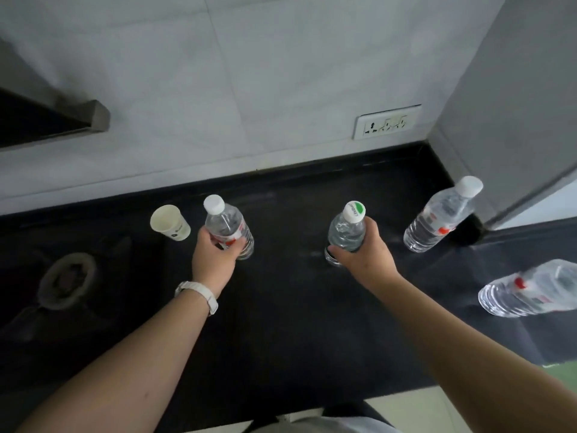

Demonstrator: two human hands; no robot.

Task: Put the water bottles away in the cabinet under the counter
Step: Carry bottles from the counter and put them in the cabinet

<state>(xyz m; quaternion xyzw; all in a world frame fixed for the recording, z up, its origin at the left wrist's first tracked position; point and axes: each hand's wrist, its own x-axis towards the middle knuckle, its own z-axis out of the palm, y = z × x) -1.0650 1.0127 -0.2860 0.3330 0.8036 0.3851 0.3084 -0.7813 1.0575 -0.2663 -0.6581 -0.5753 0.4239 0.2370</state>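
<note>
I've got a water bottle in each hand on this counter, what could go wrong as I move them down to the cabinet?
1. The paper cup stands close beside the left hand and its white-capped bottle; lifting carelessly could knock it over.
2. With the right hand full too, gripping the green-capped bottle, no hand is free for a cabinet door.
3. The far-right bottle sits near the counter's front edge and could be bumped off.

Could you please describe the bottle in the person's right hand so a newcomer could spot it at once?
On the black stone counter, the right hand grips a clear plastic water bottle near the middle. Its white cap carries a green patch, and it shows no red label, unlike the others.
</note>
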